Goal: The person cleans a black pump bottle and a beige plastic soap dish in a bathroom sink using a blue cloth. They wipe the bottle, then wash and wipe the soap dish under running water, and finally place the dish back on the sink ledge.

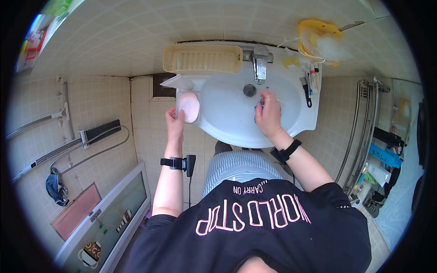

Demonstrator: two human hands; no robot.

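Observation:
My left hand (175, 120) grips the near left side of a clear plastic container (197, 121) on the left rim of the white washbasin (222, 126). Its thumb rests against a pink and whitish oval piece (189, 106) lying in the container; I cannot tell exactly what the piece is. Over the right half of the bowl, my right hand (269, 116) is curled around a small dark teal object (256, 118), mostly hidden by the fingers. The fingertips look blurred. Just left of them is the dark round drain (250, 90).
A chrome faucet (260, 66) juts over the bowl, beside a ribbed yellowish plastic tray (203, 59). A white tube (179, 82) lies behind the container. On the right rim are a black-handled brush (307, 94) and several slim tubes (313, 77). A yellow wall holder (309, 25) hangs above.

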